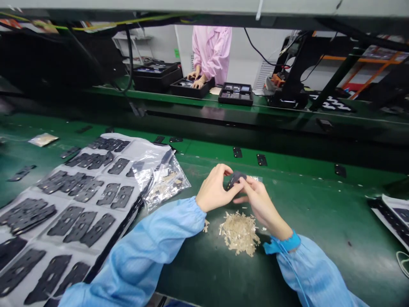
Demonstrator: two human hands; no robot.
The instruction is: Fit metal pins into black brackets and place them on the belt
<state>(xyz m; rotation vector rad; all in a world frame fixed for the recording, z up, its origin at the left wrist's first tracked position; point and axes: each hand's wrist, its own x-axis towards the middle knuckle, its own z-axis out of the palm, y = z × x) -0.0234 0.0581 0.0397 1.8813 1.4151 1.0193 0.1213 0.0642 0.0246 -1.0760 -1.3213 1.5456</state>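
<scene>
My left hand (pixel 215 189) and my right hand (pixel 258 200) meet above the green bench, pinching a small black flat part (pixel 235 180) between their fingers. Its lower edge is partly hidden by my fingers. Right below my hands lies a loose pile of beige paper-like strips (pixel 239 233). To my left spreads a white backing sheet (pixel 73 166) carrying rows of black flat parts (pixel 65 221). A clear plastic bag (pixel 162 183) holding pale scraps lies against its edge, near my left wrist.
Loose black parts (pixel 237 152) lie on the green bench (pixel 319 221) beyond my hands. Another printed sheet (pixel 391 215) sits at the right edge. Across a raised shelf, a person in a pink smock (pixel 212 49) handles a black tray (pixel 191 87). A low beam (pixel 204 17) crosses overhead.
</scene>
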